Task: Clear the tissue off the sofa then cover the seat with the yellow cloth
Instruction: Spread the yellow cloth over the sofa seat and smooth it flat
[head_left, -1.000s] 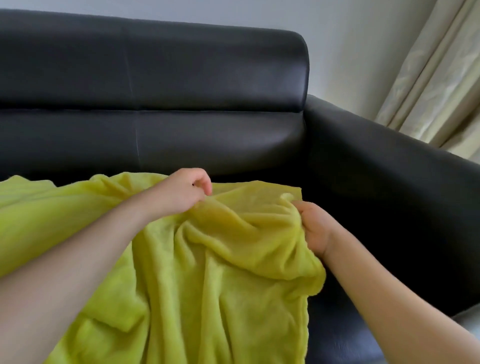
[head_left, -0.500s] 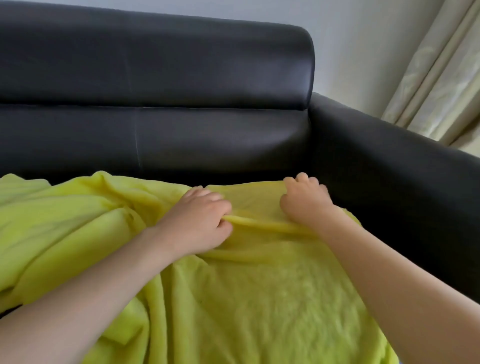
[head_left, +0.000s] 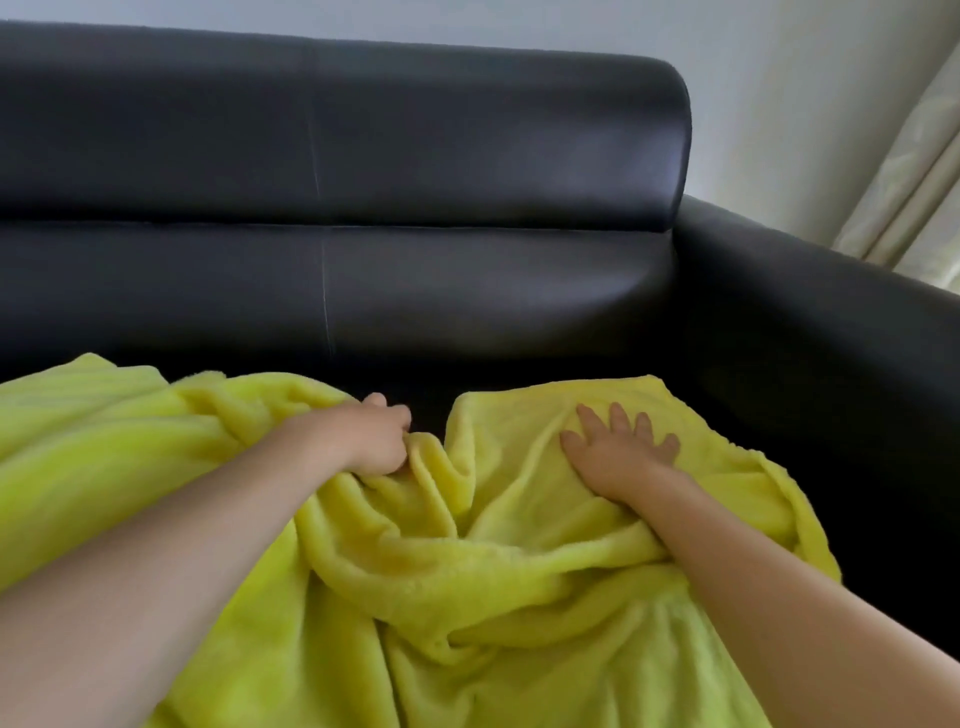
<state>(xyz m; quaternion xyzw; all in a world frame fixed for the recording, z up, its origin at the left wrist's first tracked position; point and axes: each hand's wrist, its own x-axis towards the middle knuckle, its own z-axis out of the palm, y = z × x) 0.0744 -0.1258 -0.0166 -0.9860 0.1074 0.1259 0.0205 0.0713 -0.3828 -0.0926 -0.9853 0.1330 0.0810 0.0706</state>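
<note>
Head view. Left hand (head_left: 378, 435) clenching a bunched fold of the yellow cloth (head_left: 467, 571), fingers curled under, knuckles pointing toward the backrest (head_left: 363, 156). Right hand (head_left: 621, 452) lying released, palm down and fingers (head_left: 589, 418) spreading flat on the right portion of the same cloth, pressing on it rather than gripping. Both forearms reaching in from the lower corners and crossing over the fabric.

Yellow cloth lying rumpled on the seat of the black sofa (head_left: 779, 338), covering most of the visible seat from the left edge across to near the right armrest (head_left: 831, 312). Thick ridges gathering between the two hands and running down toward the lower edge. Dark gap of bare seat (head_left: 431, 400) showing between the hands at the cloth's far edge, and a strip of seat remaining uncovered along the foot of the backrest. Right edge of the cloth stopping just beside the armrest, not reaching it.

Pale curtain (head_left: 914, 182) hanging behind the armrest at upper right, against a light wall (head_left: 779, 78).
</note>
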